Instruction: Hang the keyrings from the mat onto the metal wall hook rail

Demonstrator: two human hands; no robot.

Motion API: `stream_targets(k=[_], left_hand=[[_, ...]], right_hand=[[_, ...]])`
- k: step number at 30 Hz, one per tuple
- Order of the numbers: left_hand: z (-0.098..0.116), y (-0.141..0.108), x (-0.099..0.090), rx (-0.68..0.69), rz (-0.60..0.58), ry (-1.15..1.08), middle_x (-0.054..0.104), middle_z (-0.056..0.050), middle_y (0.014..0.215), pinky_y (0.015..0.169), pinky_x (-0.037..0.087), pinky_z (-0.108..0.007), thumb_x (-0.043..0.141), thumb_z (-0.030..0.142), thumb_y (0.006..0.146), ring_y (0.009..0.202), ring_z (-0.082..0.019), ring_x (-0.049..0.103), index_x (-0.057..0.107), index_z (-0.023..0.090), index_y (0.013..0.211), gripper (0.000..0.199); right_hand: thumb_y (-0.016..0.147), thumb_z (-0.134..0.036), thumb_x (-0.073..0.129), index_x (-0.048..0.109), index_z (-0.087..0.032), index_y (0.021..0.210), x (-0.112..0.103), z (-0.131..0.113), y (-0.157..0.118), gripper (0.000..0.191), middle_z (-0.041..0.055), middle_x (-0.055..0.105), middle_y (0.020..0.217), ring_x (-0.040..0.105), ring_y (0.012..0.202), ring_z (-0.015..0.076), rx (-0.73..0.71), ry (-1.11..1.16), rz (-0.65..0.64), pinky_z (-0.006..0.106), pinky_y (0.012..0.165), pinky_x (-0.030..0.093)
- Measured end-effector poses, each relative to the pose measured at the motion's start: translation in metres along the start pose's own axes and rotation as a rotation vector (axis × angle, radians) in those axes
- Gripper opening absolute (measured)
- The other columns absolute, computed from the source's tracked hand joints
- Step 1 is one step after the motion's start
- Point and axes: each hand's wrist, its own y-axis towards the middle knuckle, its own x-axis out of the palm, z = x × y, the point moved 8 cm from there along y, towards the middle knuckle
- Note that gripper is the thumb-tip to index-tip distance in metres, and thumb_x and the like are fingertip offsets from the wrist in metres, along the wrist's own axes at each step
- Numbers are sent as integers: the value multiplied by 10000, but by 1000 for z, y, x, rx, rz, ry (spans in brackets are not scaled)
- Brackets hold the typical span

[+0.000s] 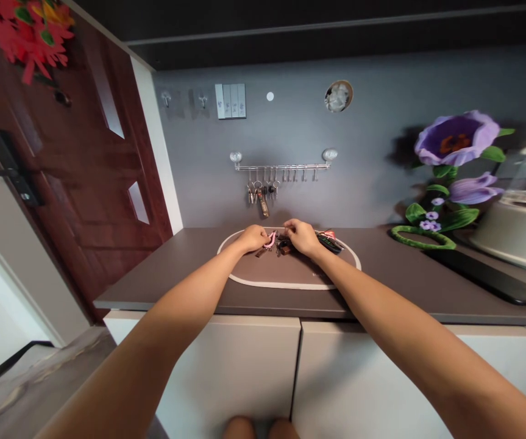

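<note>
Table (148,274) bears a brown oval mat (285,268). On it, left hand (254,238) fingers appear pinched on a pink loop (272,239); right hand (302,237) fingers curl over dark keys (284,246), grip cannot be told. Judged step: handling loop and keys; next move calls for a steady pinch. Beyond: hook rail (285,166), hung keys (252,195).

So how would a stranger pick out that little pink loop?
Below the hook rail runs a grey-brown counter, with a pale-rimmed oval mat on it. Look on the mat's left half, at the tips of the left hand, for the small pink loop. Its pink colour sets it apart from the dark items near it.
</note>
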Motion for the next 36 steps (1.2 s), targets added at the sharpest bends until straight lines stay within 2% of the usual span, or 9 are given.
stream_targets(k=[4,9,17,22,26,31,36], left_hand=[[-4,1,-3,-22,29,-53,509,17,461,482,276,-222,563,244,639,450,-90,394,619,142,543,150],[-10,-1,-14,-104,122,-135,523,14,511,480,286,-212,581,234,635,474,-92,407,600,152,610,89],[-6,-2,-36,-68,260,-223,576,-15,613,535,346,-220,585,312,685,546,-107,470,550,147,616,182],[-2,-2,-34,-108,191,-616,655,-69,737,669,437,-262,527,284,771,648,-121,586,531,131,673,182],[-2,-3,-36,-155,169,-877,665,-93,823,757,463,-322,506,286,806,738,-134,627,509,130,741,169],[6,0,-39,-62,93,-1125,648,-139,901,817,461,-399,508,320,809,804,-175,635,523,105,777,218],[17,-3,-41,8,28,-1341,636,-163,932,860,437,-467,493,319,816,901,-230,617,524,95,799,226]], right_hand=[[743,-114,460,600,-163,944,3,-1,1,249,49,671,837,613,794,145,-6,22,-26,253,762,444],[741,-111,455,598,-157,955,1,-5,0,261,54,672,840,613,797,147,-7,11,-47,256,780,438],[745,-111,452,605,-156,949,2,-7,0,259,53,668,853,608,787,138,-3,7,-67,244,781,434],[756,-133,461,610,-165,949,0,-10,-1,245,49,665,874,602,803,136,-16,-12,-62,247,797,426],[763,-160,469,605,-172,964,0,-12,-1,243,45,662,896,597,824,137,-35,-14,-47,247,789,427],[787,-218,457,601,-182,963,-1,-16,0,230,40,663,885,599,810,149,-82,41,-7,262,758,434],[815,-286,434,598,-193,935,-12,-29,-4,224,33,655,894,584,801,145,-133,98,61,268,767,420]])
